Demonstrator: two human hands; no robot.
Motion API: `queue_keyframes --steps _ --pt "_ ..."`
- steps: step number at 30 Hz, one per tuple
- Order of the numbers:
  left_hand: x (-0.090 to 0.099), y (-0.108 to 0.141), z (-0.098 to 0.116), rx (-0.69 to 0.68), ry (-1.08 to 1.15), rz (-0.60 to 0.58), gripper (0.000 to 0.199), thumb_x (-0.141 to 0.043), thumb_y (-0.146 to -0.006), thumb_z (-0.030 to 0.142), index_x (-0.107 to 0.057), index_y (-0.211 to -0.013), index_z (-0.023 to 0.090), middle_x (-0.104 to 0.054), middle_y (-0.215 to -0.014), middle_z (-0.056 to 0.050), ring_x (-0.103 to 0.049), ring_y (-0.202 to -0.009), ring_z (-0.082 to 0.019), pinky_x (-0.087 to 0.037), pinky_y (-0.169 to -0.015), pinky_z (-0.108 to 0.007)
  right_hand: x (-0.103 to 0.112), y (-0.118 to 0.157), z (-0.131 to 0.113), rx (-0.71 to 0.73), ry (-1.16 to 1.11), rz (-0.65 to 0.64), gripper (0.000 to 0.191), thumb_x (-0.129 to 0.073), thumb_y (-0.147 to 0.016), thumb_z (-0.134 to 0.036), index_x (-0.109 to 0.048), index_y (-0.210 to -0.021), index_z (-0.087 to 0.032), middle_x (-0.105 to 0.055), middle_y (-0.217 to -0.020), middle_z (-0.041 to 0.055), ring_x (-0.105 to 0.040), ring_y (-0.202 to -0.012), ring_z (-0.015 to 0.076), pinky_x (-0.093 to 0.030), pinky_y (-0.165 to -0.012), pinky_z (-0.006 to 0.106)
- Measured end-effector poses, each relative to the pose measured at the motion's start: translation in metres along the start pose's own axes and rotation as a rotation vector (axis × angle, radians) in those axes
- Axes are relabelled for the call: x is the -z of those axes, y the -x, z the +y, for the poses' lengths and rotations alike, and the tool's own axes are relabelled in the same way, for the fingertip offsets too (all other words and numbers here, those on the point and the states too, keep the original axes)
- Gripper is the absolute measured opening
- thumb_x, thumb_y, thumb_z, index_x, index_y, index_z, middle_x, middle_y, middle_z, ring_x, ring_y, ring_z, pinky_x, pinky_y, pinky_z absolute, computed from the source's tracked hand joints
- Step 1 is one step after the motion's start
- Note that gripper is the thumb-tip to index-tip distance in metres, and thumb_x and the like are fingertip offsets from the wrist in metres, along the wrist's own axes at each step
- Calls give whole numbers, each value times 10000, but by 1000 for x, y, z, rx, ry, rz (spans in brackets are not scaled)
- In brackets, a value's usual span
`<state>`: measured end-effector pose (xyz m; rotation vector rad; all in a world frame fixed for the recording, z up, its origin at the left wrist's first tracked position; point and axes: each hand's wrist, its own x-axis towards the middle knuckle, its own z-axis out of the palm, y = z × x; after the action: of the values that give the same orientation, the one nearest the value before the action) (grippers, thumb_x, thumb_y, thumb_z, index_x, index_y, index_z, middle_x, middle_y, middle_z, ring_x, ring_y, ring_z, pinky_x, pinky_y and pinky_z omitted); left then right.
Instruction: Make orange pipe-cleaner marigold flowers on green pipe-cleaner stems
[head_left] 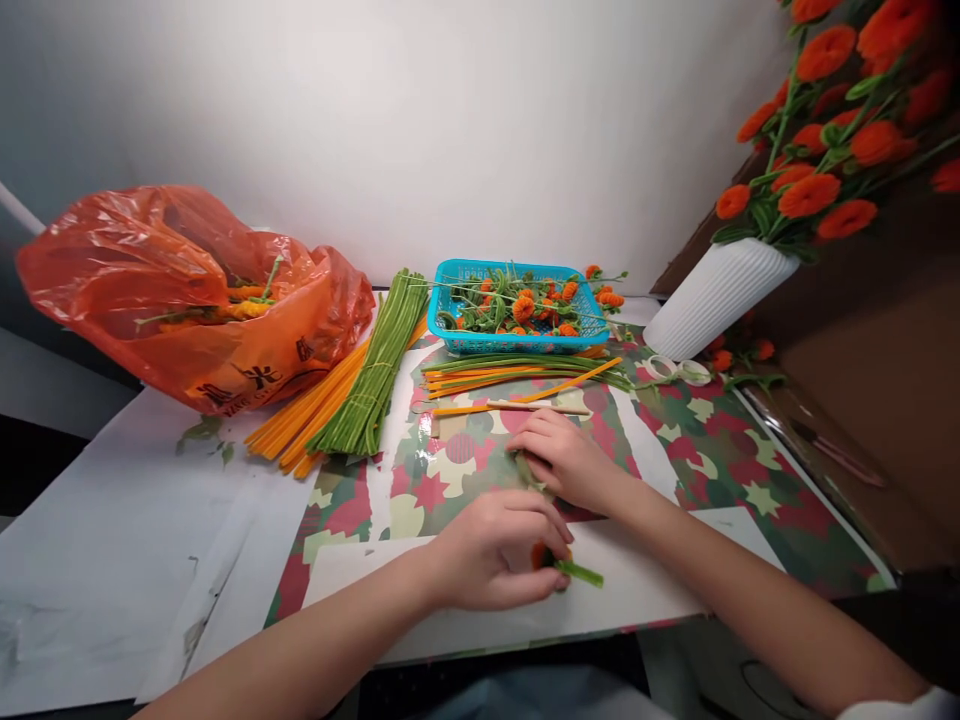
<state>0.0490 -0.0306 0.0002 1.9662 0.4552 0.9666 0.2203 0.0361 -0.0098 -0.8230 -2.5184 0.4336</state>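
My left hand is closed in a pinch on a small orange pipe-cleaner flower. A short green fuzzy end sticks out to the right past its fingertips. Farther up, my right hand curls its fingers over a dull green thing, mostly hidden, whose kind I cannot make out. Both hands are low over the table, with a white sheet below the left one. Just beyond the right fingertips lie a thin tan stick and an orange pipe cleaner.
A blue basket of orange flowers stands at the back, loose pipe cleaners before it. Left are green and orange bundles and a red plastic bag. Right are tape rolls and a tilted white vase.
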Motion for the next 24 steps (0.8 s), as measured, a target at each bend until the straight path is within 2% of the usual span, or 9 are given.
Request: queue_keyframes --steps 2,6,8,11,14,17,20,24 --pt "5 -3 1 54 -44 101 28 -637 -800 179 -664 -795 186 -726 -844 -86 -684 -777 -176 -560 -728 -274 11 13 4 -65 -14 -3 205 -511 -851 -41 -652 -910 -178 -658 -883 65 -513 -906 210 -453 -808 351" --pt "14 -8 -10 306 -228 438 32 -658 -803 226 -667 -803 196 -712 -875 -71 -671 -850 -199 -568 -695 -285 27 25 8 -142 -23 -20 150 -562 -859 -91 -676 -834 -185 -671 -870 61 -536 -921 215 -442 -854 389" --pt "17 -9 -18 402 -238 500 68 -658 -806 257 -677 -817 192 -692 -902 -66 -664 -822 -189 -571 -634 -266 29 24 7 -158 -57 -16 122 -589 -864 -131 -683 -819 -194 -679 -888 55 -544 -943 215 -423 -892 411" --pt "19 -11 -26 471 -197 511 117 -682 -790 292 -674 -832 182 -663 -890 -44 -654 -767 -164 -578 -640 -263 26 18 6 -169 -152 -11 99 -616 -857 -137 -690 -849 -202 -686 -897 40 -564 -946 202 -399 -923 415" --pt "18 -11 -28 546 -88 510 171 -698 -780 324 -620 -804 174 -633 -787 -9 -642 -683 -142 -552 -576 -236 22 12 5 -181 -232 -11 106 -634 -841 -116 -689 -865 -203 -677 -835 17 -583 -880 179 -393 -920 392" --pt "18 -12 -28 616 -10 512 207 -703 -776 339 -590 -754 167 -623 -715 7 -636 -648 -134 -518 -546 -217 20 8 5 -178 -280 -5 60 -641 -854 -165 -682 -825 -198 -665 -768 -1 -585 -806 158 -398 -888 355" --pt "19 -12 -30 626 -8 500 194 -708 -772 337 -643 -739 158 -663 -731 -12 -643 -670 -142 -532 -607 -238 17 7 4 -182 -289 19 114 -614 -881 -199 -656 -775 -190 -668 -748 -6 -584 -793 154 -387 -861 338" --pt "21 -11 -32 584 -41 472 151 -681 -790 313 -706 -749 170 -725 -867 -60 -679 -837 -199 -561 -743 -297 14 7 2 -206 -224 50 155 -593 -891 -211 -622 -741 -185 -675 -761 2 -574 -806 164 -360 -833 340"
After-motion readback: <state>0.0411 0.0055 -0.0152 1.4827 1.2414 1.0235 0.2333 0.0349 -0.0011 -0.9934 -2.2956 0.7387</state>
